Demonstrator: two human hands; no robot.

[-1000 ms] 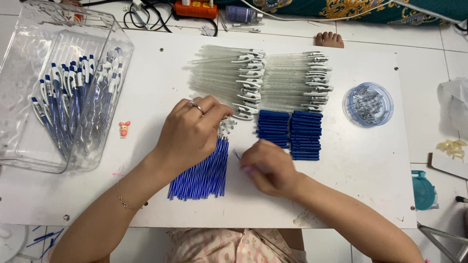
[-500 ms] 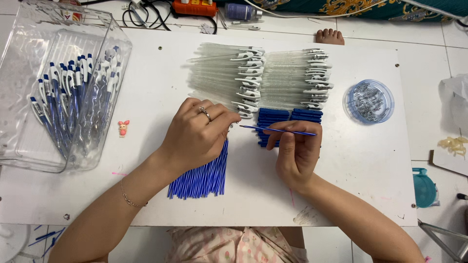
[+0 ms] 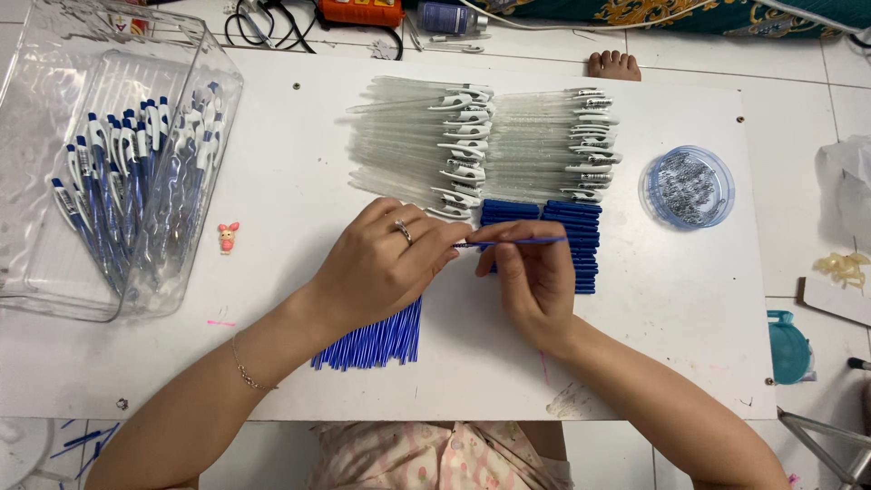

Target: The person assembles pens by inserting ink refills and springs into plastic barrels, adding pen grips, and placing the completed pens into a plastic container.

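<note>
Pinching blue refill (image 3: 517, 241): left hand (image 3: 386, 268), right hand (image 3: 535, 277), above table (image 3: 272, 272).

Thin blue pen refill (image 3: 522, 241); level, pinched at both ends, above the blue refill pile (image 3: 376, 338).

pens (image 3: 127, 181) in tub (image 3: 54, 272) left, spring dish (image 3: 687, 188) right

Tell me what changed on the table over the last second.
The right hand rose from the table to meet the left hand; both now pinch one blue refill, held level between them. The clear barrels, blue caps, refill pile, spring dish and pen bin stayed put.
</note>
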